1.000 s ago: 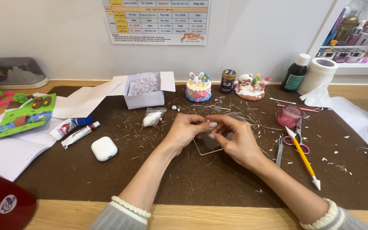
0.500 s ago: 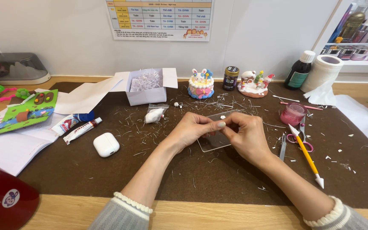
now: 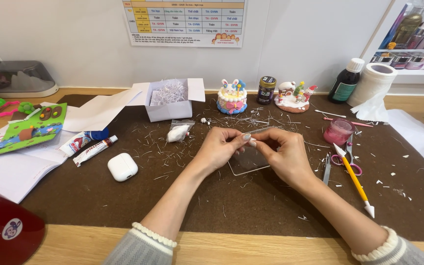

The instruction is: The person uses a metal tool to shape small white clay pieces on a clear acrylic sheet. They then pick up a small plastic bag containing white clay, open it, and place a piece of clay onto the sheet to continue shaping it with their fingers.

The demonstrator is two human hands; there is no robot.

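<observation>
Left hand point(image 3: 219, 147) and right hand point(image 3: 283, 154) met fingertip to fingertip | both pinched 1 tiny pale item, too small to identify | clear flat plastic sheet point(image 3: 249, 159) lay directly beneath, nearer right | brown tabletop point(image 3: 123, 206).

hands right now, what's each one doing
Left hand: fingers pinched on the clear plastic sheet.
Right hand: fingers pinched on the same sheet.

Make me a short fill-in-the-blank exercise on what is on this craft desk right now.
1. Both hands, left hand and right hand, meet over a clear ____ sheet.
2. The white earbud case lies to the ____ of the left forearm.
3. The small cake model is topped with a ____ figure.
4. The yellow-handled tool lies on the ____ mat.

Missing words: plastic; left; rabbit; brown
</observation>
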